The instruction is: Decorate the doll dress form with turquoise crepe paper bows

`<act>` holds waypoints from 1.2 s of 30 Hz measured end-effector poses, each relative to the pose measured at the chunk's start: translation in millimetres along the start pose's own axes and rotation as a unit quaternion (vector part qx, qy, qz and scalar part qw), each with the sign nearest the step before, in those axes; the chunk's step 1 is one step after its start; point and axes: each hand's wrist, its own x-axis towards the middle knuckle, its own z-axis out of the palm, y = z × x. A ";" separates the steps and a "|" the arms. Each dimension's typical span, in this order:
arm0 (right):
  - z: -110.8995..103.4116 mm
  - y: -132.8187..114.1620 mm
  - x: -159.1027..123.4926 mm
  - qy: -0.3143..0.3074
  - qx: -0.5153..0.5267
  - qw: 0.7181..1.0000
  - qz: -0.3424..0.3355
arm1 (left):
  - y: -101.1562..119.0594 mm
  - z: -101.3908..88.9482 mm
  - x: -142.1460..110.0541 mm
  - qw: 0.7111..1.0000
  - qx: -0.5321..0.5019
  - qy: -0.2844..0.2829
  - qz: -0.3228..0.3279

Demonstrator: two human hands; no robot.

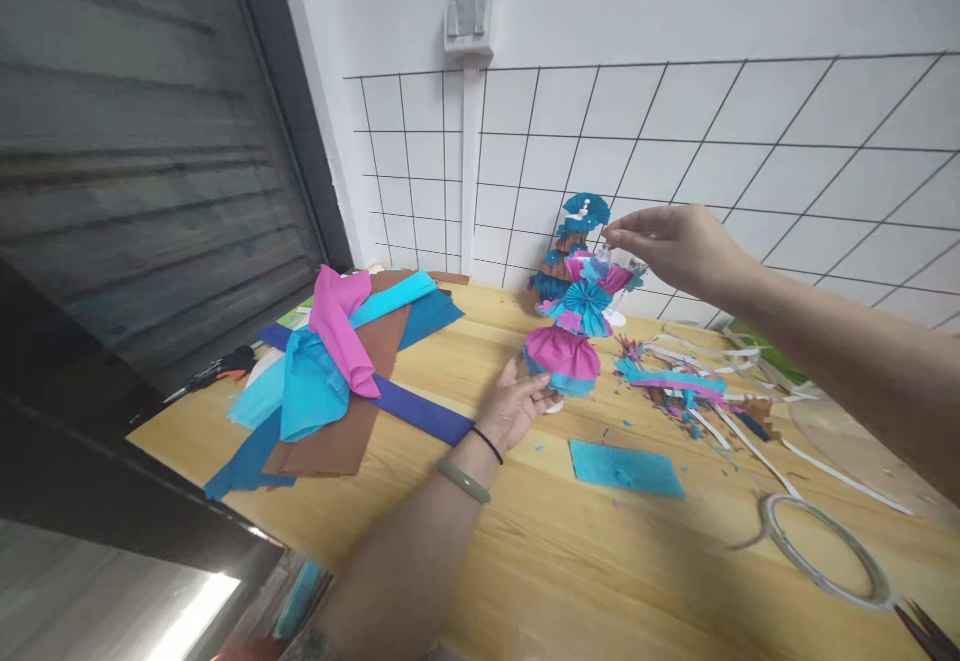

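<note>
A crepe-paper figure [561, 351] with a pink and blue ruffled skirt, a blue pleated paper fan and small paper flowers stands on the wooden table. My left hand [517, 409] grips its lower skirt and base from the left, fingers around the front edge. Above its top, my right hand [667, 241] is closed in a pinch, the fingertips close to the upper pink and blue paper. What the pinch holds is too small to make out. Right behind stands a second paper figure [574, 239] in dark blue and brown ruffles, partly covered.
Folded crepe-paper sheets [322, 381] lie at left, near a black and orange tool [225, 369]. A blue paper rectangle [626, 468] lies in front. Paper scraps [682, 386], white strips and a tape roll [825, 551] are at right. A wire grid [660, 141] lines the wall.
</note>
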 end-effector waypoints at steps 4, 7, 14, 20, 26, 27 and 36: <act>-0.2 1.4 0.8 0.002 -0.004 1.000 0.004 | -1.5 -1.7 0.8 1.000 -0.003 0.001 0.006; -0.8 1.6 0.7 -0.001 -0.004 1.000 0.005 | -2.1 -2.3 0.9 1.000 0.000 0.011 0.011; -2.4 4.6 5.6 -0.009 -0.012 1.000 0.012 | -4.3 -4.8 3.0 1.000 0.001 0.007 0.014; -0.6 4.2 17.1 -0.015 -0.028 0.999 -0.006 | -7.5 -9.3 5.5 1.000 0.007 0.009 0.008; 5.5 1.7 27.3 -0.054 -0.034 0.997 -0.042 | -6.7 -9.9 7.3 0.999 0.011 0.037 0.008; 6.9 3.3 29.2 -0.056 -0.034 0.997 -0.043 | -6.0 -9.2 7.3 0.999 0.011 0.047 0.010; 10.2 19.3 37.9 -0.070 -0.038 0.996 -0.034 | -5.4 -8.5 9.5 0.997 0.018 0.069 0.017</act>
